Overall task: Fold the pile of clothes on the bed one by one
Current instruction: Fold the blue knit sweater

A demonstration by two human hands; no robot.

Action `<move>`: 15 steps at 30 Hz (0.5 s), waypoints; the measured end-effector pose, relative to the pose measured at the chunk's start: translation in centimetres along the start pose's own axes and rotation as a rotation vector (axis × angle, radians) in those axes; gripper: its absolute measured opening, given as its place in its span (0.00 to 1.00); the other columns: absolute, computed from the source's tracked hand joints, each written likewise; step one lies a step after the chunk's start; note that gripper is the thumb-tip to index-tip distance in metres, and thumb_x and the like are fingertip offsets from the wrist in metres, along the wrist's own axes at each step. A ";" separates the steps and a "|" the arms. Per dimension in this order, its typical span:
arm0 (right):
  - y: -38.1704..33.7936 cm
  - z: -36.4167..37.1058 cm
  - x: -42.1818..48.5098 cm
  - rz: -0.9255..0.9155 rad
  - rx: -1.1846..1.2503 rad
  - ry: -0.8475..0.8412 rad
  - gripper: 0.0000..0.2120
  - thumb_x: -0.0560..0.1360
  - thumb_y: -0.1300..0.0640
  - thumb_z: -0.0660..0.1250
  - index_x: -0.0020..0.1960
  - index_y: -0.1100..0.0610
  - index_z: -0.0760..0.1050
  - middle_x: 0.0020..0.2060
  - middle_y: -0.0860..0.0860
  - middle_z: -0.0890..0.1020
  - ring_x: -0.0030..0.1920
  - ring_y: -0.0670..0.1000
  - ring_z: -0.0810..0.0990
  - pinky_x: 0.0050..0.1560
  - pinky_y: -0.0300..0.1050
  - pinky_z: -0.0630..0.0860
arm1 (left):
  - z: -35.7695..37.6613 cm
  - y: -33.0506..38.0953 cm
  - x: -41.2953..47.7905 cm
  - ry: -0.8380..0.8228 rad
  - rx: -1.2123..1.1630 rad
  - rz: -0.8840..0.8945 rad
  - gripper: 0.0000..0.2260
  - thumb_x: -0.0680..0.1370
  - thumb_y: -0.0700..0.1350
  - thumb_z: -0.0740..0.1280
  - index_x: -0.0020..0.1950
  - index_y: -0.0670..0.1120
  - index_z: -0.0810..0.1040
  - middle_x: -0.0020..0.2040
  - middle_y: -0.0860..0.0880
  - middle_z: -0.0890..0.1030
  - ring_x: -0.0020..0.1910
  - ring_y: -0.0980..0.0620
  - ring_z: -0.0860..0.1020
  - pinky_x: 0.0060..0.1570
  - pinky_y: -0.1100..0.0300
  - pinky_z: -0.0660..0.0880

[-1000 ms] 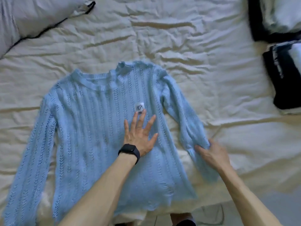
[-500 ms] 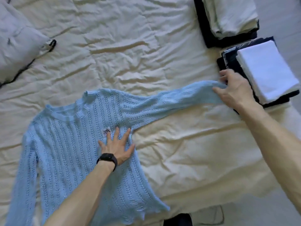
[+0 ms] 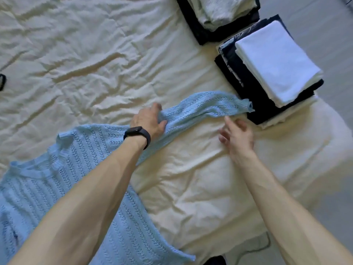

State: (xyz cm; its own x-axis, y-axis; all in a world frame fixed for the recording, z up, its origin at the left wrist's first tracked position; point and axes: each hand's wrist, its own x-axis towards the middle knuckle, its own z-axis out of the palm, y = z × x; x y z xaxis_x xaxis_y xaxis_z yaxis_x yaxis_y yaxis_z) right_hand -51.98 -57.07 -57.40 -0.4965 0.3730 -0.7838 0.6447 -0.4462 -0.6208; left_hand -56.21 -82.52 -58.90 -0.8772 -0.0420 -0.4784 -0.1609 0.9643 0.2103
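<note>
A light blue knitted sweater (image 3: 80, 169) lies flat on the cream bed sheet (image 3: 107, 60) at the lower left. Its right sleeve (image 3: 208, 106) stretches out to the right, the cuff touching a stack of folded clothes. My left hand (image 3: 148, 121), with a black wristband, rests on the sleeve near the shoulder, fingers curled into the knit. My right hand (image 3: 236, 133) hovers just below the sleeve with fingers apart, holding nothing.
Two stacks of folded clothes sit at the right: one topped by white cloth (image 3: 275, 62) on dark garments, another with pale cloth on black (image 3: 219, 14) at the top. The bed's edge runs along the right and bottom. A black strap (image 3: 2, 81) lies far left.
My right hand let go of the sleeve's cuff and pulled back toward me. My left hand moved from the sweater's chest to the sleeve near the shoulder. The view shifted right.
</note>
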 end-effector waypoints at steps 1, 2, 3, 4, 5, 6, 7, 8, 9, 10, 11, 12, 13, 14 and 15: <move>-0.5 0.9 0.4 0.036 0.110 -0.017 0.20 0.77 0.57 0.74 0.65 0.52 0.69 0.43 0.51 0.79 0.33 0.46 0.78 0.30 0.38 0.74 | -0.2 0.3 0.4 -0.031 -0.058 -0.055 0.21 0.77 0.57 0.69 0.67 0.53 0.71 0.58 0.46 0.81 0.57 0.42 0.78 0.55 0.50 0.76; -1.1 1.6 0.7 0.074 0.190 -0.035 0.20 0.77 0.57 0.74 0.66 0.50 0.71 0.42 0.50 0.79 0.33 0.45 0.77 0.30 0.37 0.73 | -0.4 0.4 0.7 -0.058 -0.136 -0.103 0.19 0.76 0.57 0.69 0.65 0.53 0.73 0.56 0.46 0.81 0.55 0.42 0.79 0.53 0.51 0.77; -1.6 2.2 0.9 0.114 0.237 -0.048 0.19 0.78 0.57 0.73 0.66 0.49 0.72 0.42 0.48 0.79 0.33 0.44 0.77 0.30 0.36 0.72 | -0.6 0.5 0.8 -0.077 -0.221 -0.134 0.16 0.76 0.55 0.69 0.62 0.52 0.75 0.53 0.45 0.82 0.52 0.42 0.80 0.48 0.54 0.76; -2.0 2.7 1.1 0.150 0.254 -0.051 0.18 0.78 0.57 0.72 0.66 0.49 0.73 0.41 0.48 0.79 0.34 0.44 0.76 0.30 0.36 0.71 | -0.9 0.5 0.9 -0.080 -0.287 -0.144 0.12 0.76 0.53 0.69 0.57 0.51 0.77 0.49 0.46 0.82 0.49 0.44 0.80 0.43 0.56 0.75; -2.4 3.1 1.0 0.165 0.231 -0.044 0.18 0.79 0.57 0.71 0.66 0.50 0.73 0.43 0.48 0.80 0.36 0.44 0.76 0.31 0.37 0.71 | -1.1 0.5 1.0 -0.066 -0.322 -0.138 0.08 0.76 0.51 0.68 0.53 0.50 0.78 0.47 0.46 0.82 0.46 0.45 0.79 0.41 0.57 0.74; -2.7 3.4 0.8 0.139 0.166 -0.021 0.17 0.79 0.57 0.71 0.65 0.52 0.74 0.47 0.49 0.81 0.39 0.45 0.77 0.34 0.38 0.72 | -1.4 0.4 1.0 -0.039 -0.338 -0.134 0.07 0.76 0.51 0.68 0.51 0.50 0.78 0.45 0.47 0.83 0.45 0.45 0.79 0.41 0.56 0.74; -3.0 3.5 0.5 0.064 0.082 0.020 0.16 0.78 0.57 0.72 0.64 0.54 0.75 0.51 0.50 0.82 0.42 0.46 0.79 0.38 0.40 0.73 | -1.7 0.2 1.1 -0.008 -0.348 -0.139 0.06 0.76 0.51 0.68 0.49 0.50 0.78 0.43 0.48 0.82 0.44 0.45 0.79 0.41 0.56 0.74; -3.4 3.4 0.2 -0.054 0.012 0.064 0.15 0.77 0.58 0.72 0.63 0.55 0.76 0.53 0.50 0.83 0.44 0.45 0.79 0.43 0.41 0.75 | -2.0 0.1 1.2 0.015 -0.350 -0.146 0.05 0.77 0.51 0.68 0.49 0.51 0.78 0.43 0.49 0.82 0.45 0.45 0.79 0.42 0.56 0.73; -4.0 3.1 -0.1 -0.192 -0.034 0.077 0.13 0.77 0.59 0.72 0.60 0.55 0.77 0.52 0.50 0.83 0.44 0.44 0.80 0.47 0.41 0.77 | -2.3 0.0 1.5 0.014 -0.331 -0.144 0.06 0.77 0.51 0.68 0.50 0.51 0.78 0.44 0.49 0.81 0.46 0.45 0.78 0.43 0.56 0.72; -4.8 2.9 -0.6 -0.326 -0.065 0.044 0.11 0.75 0.59 0.72 0.56 0.52 0.77 0.48 0.49 0.83 0.43 0.44 0.80 0.49 0.43 0.78 | -2.6 0.1 1.8 -0.020 -0.294 -0.137 0.07 0.77 0.51 0.68 0.51 0.50 0.79 0.45 0.49 0.81 0.46 0.45 0.78 0.44 0.55 0.73; -5.9 2.8 -1.1 -0.437 -0.091 -0.007 0.10 0.74 0.58 0.72 0.52 0.49 0.75 0.45 0.48 0.82 0.42 0.44 0.79 0.49 0.46 0.78 | -2.9 0.3 2.3 -0.093 -0.272 -0.133 0.08 0.77 0.50 0.69 0.53 0.49 0.79 0.46 0.50 0.80 0.47 0.46 0.78 0.45 0.55 0.73; -7.0 2.7 -1.3 -0.513 -0.117 -0.060 0.10 0.73 0.58 0.71 0.50 0.47 0.74 0.43 0.46 0.82 0.41 0.45 0.79 0.48 0.48 0.78 | -3.3 0.8 2.7 -0.191 -0.298 -0.134 0.10 0.76 0.49 0.71 0.55 0.48 0.78 0.47 0.50 0.80 0.48 0.47 0.78 0.45 0.56 0.73; -8.0 2.9 -1.3 -0.547 -0.147 -0.103 0.11 0.72 0.58 0.69 0.49 0.45 0.73 0.42 0.44 0.82 0.41 0.45 0.79 0.46 0.48 0.77 | -3.9 1.7 3.0 -0.301 -0.381 -0.140 0.14 0.73 0.46 0.73 0.56 0.47 0.78 0.47 0.51 0.80 0.48 0.48 0.78 0.45 0.57 0.74; -9.0 3.0 -1.0 -0.554 -0.183 -0.132 0.13 0.72 0.61 0.67 0.51 0.44 0.74 0.44 0.43 0.82 0.43 0.46 0.80 0.47 0.49 0.78 | -4.6 3.0 3.4 -0.387 -0.496 -0.138 0.19 0.68 0.45 0.75 0.58 0.46 0.78 0.47 0.50 0.80 0.48 0.49 0.79 0.45 0.57 0.74; -9.8 3.2 -0.8 -0.540 -0.221 -0.151 0.15 0.72 0.63 0.64 0.53 0.45 0.74 0.47 0.44 0.82 0.46 0.48 0.81 0.51 0.50 0.80 | -5.4 4.5 3.7 -0.439 -0.595 -0.131 0.23 0.64 0.46 0.75 0.59 0.47 0.79 0.49 0.49 0.81 0.48 0.49 0.79 0.45 0.59 0.73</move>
State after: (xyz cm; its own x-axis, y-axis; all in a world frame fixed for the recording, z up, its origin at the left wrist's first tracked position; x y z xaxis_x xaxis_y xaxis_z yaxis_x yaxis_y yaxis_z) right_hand -59.73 -55.61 -50.74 -0.8540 0.3729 -0.3629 0.3758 -0.0404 -0.9258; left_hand -62.60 -79.70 -55.06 -0.5932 0.0819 -0.8009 -0.5779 0.6492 0.4945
